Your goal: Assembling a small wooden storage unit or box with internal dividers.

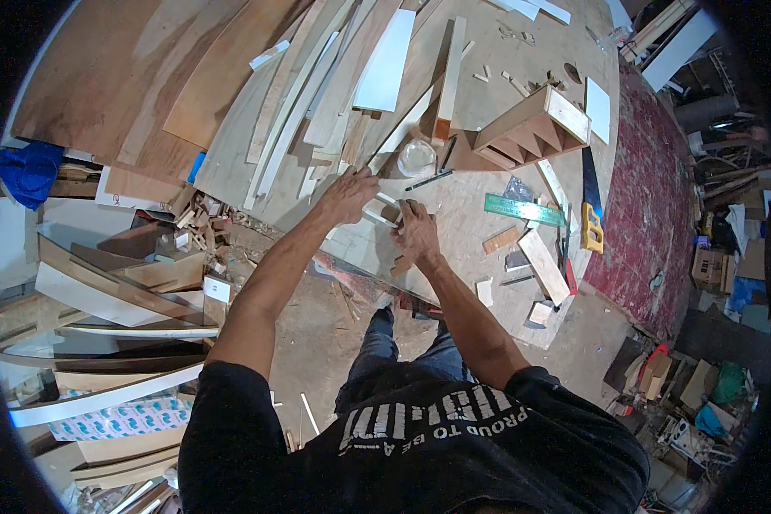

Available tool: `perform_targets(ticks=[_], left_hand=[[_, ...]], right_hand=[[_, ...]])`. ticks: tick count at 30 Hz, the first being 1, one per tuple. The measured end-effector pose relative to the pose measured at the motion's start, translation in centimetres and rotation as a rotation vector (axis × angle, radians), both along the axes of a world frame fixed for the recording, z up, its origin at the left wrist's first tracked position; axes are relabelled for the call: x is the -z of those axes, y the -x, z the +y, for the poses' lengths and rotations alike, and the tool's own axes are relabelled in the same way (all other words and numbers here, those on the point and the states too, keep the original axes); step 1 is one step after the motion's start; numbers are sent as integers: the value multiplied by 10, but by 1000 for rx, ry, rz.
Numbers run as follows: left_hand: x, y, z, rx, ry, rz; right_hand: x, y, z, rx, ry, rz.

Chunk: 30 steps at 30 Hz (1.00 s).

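Observation:
Over the near edge of the worktable, my left hand [349, 197] has its fingers bent and closed at the left end of a small piece of pale wood strips [380, 210]. My right hand [418, 231] is closed on the right end of that piece, fingertips pressed against it. The strips seem to lie side by side with a gap between them; my fingers hide how they join. Just beyond my hands stand a clear round tub [417, 158] and a dark pen-like tool [428, 181]. A small brown wood block [401, 266] shows beneath my right hand.
Long boards [300, 111] cover the table's left side. A wooden box with angled dividers [535, 128] stands at the far right. Near it lie a green ruler [524, 210], a yellow-handled saw [592, 214] and a white-faced block [543, 265]. Offcuts [206, 224] are heaped left of the table.

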State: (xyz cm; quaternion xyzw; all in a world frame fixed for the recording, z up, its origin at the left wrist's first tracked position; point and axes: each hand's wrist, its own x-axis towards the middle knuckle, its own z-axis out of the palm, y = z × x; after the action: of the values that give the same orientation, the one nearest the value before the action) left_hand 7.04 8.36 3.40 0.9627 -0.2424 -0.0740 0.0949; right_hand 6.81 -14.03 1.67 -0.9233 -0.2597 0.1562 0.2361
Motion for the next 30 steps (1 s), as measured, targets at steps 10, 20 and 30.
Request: perform_targets(ticks=[10,20,30], left_hand=[[-16,7,-5,-32,-122,143],[-7,1,0,-28,-58,111],[-17,3,-10,-44,-109,193]], right_hand=[[10,-1,-14,61,-200,29],[18,-13,-8,11,-159,126],[13,-10,-15,-15,-254,72]])
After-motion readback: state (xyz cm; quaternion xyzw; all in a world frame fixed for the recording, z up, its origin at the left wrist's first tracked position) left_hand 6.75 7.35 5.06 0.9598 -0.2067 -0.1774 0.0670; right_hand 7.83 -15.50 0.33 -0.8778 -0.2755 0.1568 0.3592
